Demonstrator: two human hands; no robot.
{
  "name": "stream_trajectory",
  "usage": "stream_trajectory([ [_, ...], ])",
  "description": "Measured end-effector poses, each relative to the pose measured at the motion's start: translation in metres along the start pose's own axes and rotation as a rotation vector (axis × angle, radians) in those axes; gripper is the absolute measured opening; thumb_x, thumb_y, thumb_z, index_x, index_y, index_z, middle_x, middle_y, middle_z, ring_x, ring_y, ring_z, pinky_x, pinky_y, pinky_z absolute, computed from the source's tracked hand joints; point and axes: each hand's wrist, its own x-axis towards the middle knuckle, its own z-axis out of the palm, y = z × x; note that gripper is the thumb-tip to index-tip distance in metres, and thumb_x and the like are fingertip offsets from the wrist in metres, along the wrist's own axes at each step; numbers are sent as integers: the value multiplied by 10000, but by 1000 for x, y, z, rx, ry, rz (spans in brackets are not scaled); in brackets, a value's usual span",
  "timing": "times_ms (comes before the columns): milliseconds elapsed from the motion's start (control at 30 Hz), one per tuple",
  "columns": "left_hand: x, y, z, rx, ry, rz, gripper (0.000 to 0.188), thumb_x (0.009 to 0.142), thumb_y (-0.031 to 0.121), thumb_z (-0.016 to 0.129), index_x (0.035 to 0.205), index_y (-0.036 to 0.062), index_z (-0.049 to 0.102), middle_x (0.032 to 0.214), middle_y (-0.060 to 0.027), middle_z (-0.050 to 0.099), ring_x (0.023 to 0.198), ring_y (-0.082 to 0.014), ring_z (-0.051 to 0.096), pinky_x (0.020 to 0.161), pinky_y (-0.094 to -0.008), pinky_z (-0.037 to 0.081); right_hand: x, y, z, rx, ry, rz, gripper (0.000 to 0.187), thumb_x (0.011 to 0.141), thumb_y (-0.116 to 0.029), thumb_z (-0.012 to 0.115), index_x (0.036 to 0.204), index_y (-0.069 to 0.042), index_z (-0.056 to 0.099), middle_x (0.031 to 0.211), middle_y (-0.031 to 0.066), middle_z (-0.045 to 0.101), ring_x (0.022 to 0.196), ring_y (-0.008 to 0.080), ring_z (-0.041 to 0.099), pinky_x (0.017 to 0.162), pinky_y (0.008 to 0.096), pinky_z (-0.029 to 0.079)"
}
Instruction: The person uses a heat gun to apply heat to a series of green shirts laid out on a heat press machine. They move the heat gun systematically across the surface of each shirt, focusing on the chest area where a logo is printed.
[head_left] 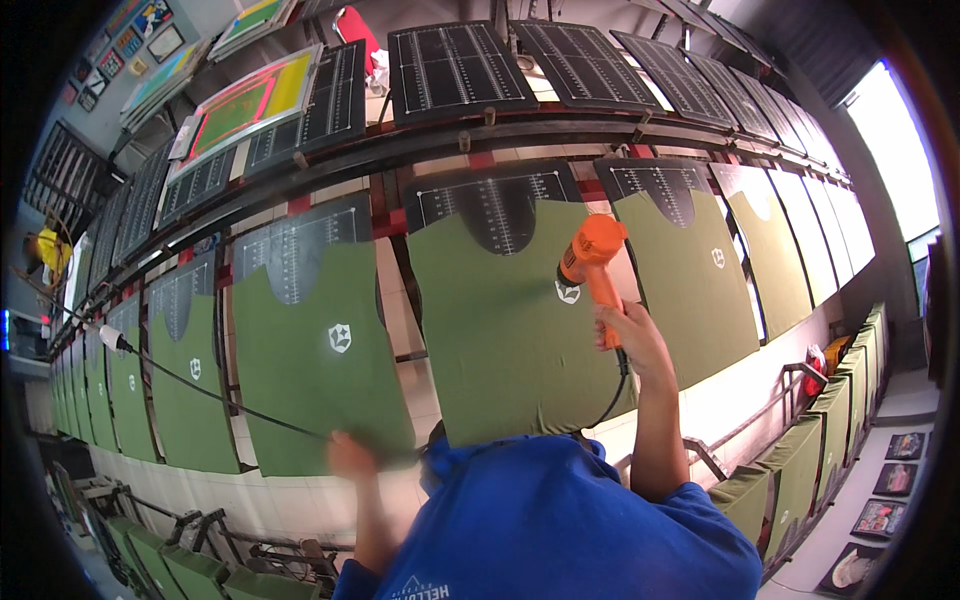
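My right hand point(636, 338) grips the handle of an orange hair dryer point(600, 240). Its black nozzle points down and left, close over the white shield print point(568, 292) on a green shirt panel point(500, 350). That panel lies on a dark, ruled printing board point(500, 190). Lower left, my left hand point(352, 456) is closed around the black power cable point(230, 402), though motion blurs its fingers. It is over the bottom edge of the neighbouring green panel point(300, 390), which bears the same white print.
More boards with green panels point(690, 280) run left and right in a curved row. Bare black boards point(460, 70) line the far side behind a rail. A colourful framed screen point(250, 105) rests at the upper left. Another row of green panels point(790, 470) stands at the lower right.
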Motion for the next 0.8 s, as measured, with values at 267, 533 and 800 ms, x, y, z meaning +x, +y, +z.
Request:
stream_trajectory([
  [267, -1, 11, -8, -70, -2, -42, 457, 988, 354, 401, 860, -5, 652, 805, -184, 675, 750, -396, 636, 668, -483, 466, -8, 1, -5, -8, -2, 5, 259, 926, -244, 594, 977, 9, 569, 753, 30, 560, 601, 117, 576, 547, 268, 477],
  [533, 2, 6, -5, -21, -25, -48, 467, 984, 366, 409, 824, 6, 659, 786, -184, 677, 741, -407, 636, 664, -495, 466, -22, -3, 6, -43, -18, 24, 247, 932, -257, 588, 956, -14, 553, 757, 26, 569, 607, 112, 575, 579, 265, 502],
  [800, 4, 2, -12, -115, -70, -16, 438, 992, 343, 412, 833, 5, 639, 785, -177, 668, 738, -362, 638, 662, -464, 466, -29, -4, -5, -104, -54, 31, 240, 927, -244, 574, 959, -7, 574, 764, 27, 573, 616, 108, 583, 579, 258, 501],
])
